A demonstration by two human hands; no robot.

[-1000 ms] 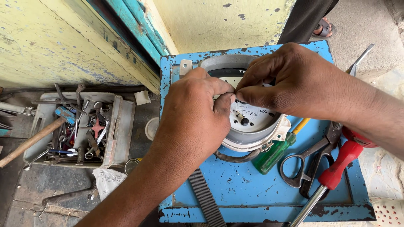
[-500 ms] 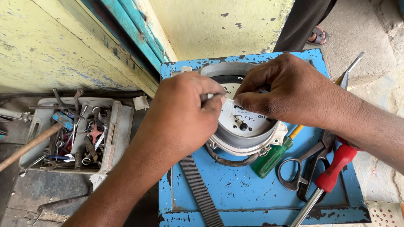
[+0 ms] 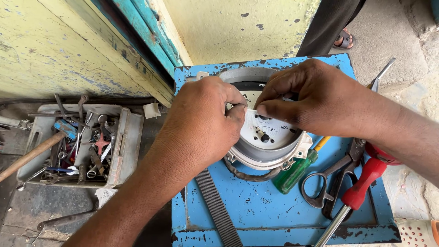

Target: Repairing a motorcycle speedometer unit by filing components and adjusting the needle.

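Both hands over a round gauge in the middle of a blue desk, dial up, white rim tilted toward the near edge. Left hand curled at the gauge's left rim, fingers pressed together, tips against the dial edge (whether pinching anything small there, cannot tell). Right hand arched over the top of the dial, thumb and forefinger closed in a pinch right at the left fingertips; what sits between them is hidden. Beside the gauge on the right, a green-handled screwdriver, then black scissors and a red-handled tool. Flat file lying diagonally toward the near edge. Off to the left on the floor, a grey tray crowded with spanners and bits, a wooden handle sticking out past it.
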